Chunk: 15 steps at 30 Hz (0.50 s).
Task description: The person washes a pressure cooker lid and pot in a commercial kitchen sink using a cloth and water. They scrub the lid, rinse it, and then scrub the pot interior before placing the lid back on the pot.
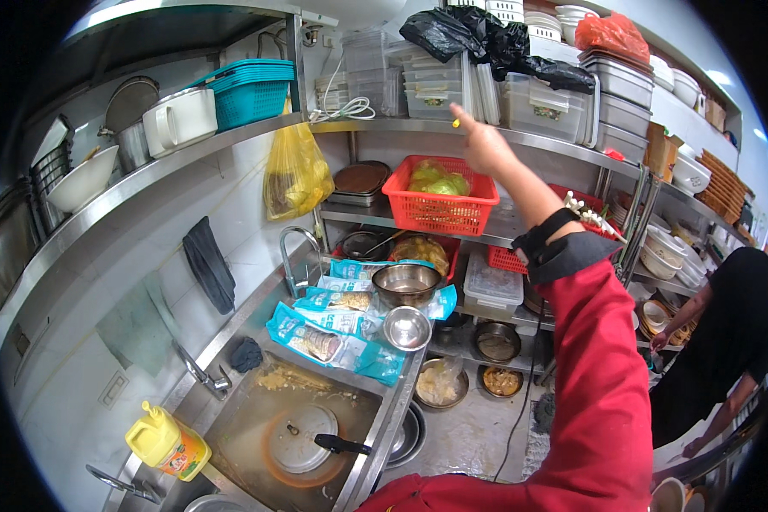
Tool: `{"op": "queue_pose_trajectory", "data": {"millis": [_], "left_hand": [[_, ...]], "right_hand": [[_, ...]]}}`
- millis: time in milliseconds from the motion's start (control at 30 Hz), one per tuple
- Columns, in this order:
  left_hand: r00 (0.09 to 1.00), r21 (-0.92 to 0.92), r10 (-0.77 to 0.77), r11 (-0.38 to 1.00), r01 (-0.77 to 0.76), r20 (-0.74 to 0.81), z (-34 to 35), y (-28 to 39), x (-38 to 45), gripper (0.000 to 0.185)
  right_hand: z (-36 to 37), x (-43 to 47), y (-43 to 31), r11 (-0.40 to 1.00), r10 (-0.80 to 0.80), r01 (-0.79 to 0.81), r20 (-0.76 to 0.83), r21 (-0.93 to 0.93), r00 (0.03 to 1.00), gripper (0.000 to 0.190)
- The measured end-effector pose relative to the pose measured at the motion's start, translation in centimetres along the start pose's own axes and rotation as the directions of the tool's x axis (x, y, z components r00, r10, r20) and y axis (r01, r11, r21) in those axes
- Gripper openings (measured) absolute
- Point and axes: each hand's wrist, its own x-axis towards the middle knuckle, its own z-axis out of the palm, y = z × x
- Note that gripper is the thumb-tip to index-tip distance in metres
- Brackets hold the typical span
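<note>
My right hand [483, 144] is raised at the end of an outstretched arm in a red sleeve with a dark cuff. Its index finger points up and left towards the steel shelf with clear plastic containers [546, 105]. A small yellow thing [456, 123] shows at the finger; whether it is held or worn, I cannot tell. Below and left of the hand, a red plastic basket [445, 213] holds green vegetables in a plastic bag [440, 181]. My left hand is out of view. Before me, a pot lid with a black handle [299, 438] lies in the murky water of a steel sink [371, 425].
Blue-and-white food packets [333, 342], a steel pot [407, 285] and a steel bowl [408, 328] stand beside the sink. A yellow detergent jug [166, 441] is at left. Food bowls [443, 384] are on the floor. A person in black [717, 345] bends at right.
</note>
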Motion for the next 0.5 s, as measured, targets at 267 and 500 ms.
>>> {"op": "queue_pose_trajectory", "data": {"millis": [267, 500], "left_hand": [[0.997, 0.024, -0.078, 0.997, 0.078, 0.000, 1.6, -2.3, -2.7, 0.036], [0.969, 0.088, -0.248, 0.965, 0.246, 0.006, 4.7, -6.5, -8.7, 0.036]], "right_hand": [[24.6, -17.4, -7.1, 0.959, -0.284, 0.230, 0.499, 0.167, 0.819, 0.030], [34.6, -40.7, -19.0, 0.861, -0.487, 0.035, 0.804, 0.507, 0.340, 0.052]]}}
